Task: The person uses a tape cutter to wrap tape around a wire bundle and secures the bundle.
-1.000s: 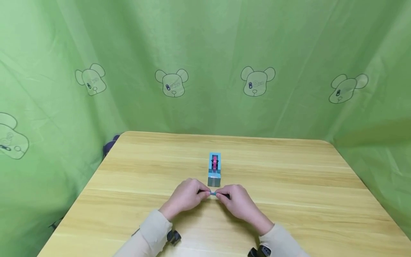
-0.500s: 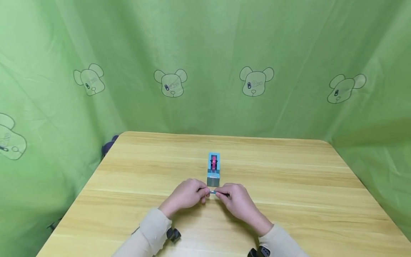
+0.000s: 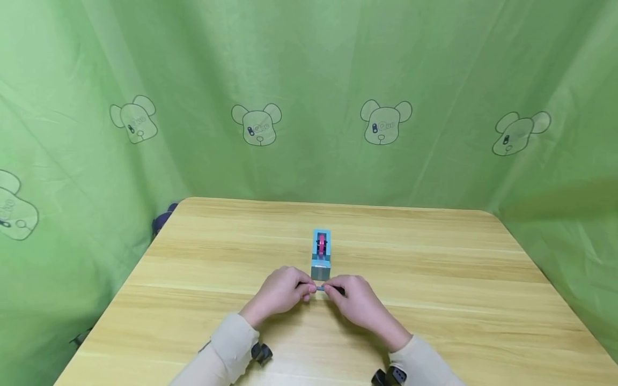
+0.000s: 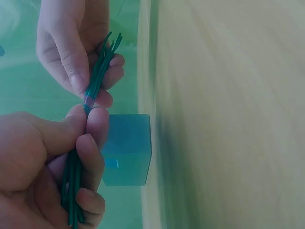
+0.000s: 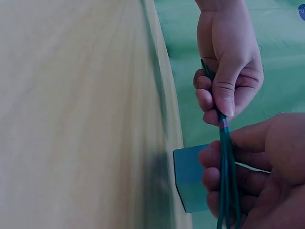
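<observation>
Green sticks [image 3: 321,288] sit between both hands, just above the table [image 3: 434,279], near a blue box [image 3: 321,256]. Left hand [image 4: 43,162] pinches one end of the thin bunch [image 4: 95,81]; a pale band wraps its middle. Right hand [image 5: 257,176] pinches the other end [image 5: 226,181].

bundle: we see thin green sticks [image 4: 97,78], bound at the middle by a pale band
pose: held level above the table, just before the blue tape dispenser [image 3: 321,255]
</observation>
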A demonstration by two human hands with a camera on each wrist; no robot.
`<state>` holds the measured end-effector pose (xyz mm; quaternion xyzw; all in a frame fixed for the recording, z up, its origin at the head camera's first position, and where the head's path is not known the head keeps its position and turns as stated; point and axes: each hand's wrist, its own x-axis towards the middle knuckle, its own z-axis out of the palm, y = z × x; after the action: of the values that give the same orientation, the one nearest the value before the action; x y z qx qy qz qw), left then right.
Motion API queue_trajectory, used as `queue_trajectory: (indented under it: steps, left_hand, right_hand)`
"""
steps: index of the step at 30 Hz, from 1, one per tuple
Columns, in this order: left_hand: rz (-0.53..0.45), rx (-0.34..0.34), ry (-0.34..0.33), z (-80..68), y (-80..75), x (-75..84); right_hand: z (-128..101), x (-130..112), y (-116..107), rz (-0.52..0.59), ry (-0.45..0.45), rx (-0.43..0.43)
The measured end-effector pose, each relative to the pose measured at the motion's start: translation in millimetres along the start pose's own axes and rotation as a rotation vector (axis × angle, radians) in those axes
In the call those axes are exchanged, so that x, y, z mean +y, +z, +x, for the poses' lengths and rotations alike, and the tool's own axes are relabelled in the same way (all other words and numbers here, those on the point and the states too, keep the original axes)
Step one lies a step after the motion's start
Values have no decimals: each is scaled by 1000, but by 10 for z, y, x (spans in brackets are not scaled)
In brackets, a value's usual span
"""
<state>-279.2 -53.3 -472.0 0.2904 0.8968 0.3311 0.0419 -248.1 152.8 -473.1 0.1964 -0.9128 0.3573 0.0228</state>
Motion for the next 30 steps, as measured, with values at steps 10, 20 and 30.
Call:
queue_trajectory:
  steps: [10,20,30]
  left_hand:
    - [-39,13,-11,-5,22,-11]
    - [-31,18,-23,-2,24,-3]
    - [-42,0,-38,24,-2,-30]
  right_hand:
    - [21,-10,10,-20,19,16]
    - [11,5,55,-22,-19,128]
    - [22,-15,63,-26,-70,205]
